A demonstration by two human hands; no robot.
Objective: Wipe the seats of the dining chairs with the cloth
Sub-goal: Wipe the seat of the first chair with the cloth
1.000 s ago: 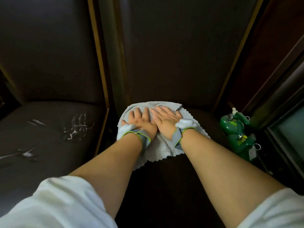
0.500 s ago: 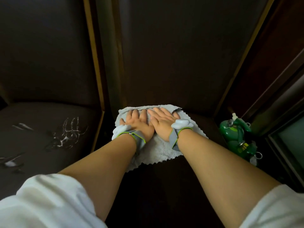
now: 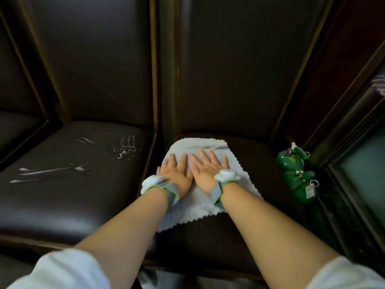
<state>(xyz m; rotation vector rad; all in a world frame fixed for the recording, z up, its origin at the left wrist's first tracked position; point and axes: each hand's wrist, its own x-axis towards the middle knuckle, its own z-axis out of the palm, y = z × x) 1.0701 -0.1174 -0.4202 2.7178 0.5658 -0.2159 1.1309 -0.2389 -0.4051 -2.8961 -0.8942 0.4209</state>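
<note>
Dark leather covers the right chair seat (image 3: 239,236), where a white cloth (image 3: 198,207) lies spread at the back. Left hand (image 3: 177,174) and right hand (image 3: 208,170) press it flat, fingers straight, side by side. Beside it, the left chair seat (image 3: 62,195) shows white smears (image 3: 125,149); a green bottle (image 3: 295,174) stands right.

Green bottle (image 3: 295,174), white cap at top, stands on the floor just right of the chairs; metal rings and a small tag hang from its side. Dark wooden cabinet (image 3: 341,84) rises behind it. Framed glass panel (image 3: 366,180) at far right edge, dim greenish pane. Lighting low throughout.
</note>
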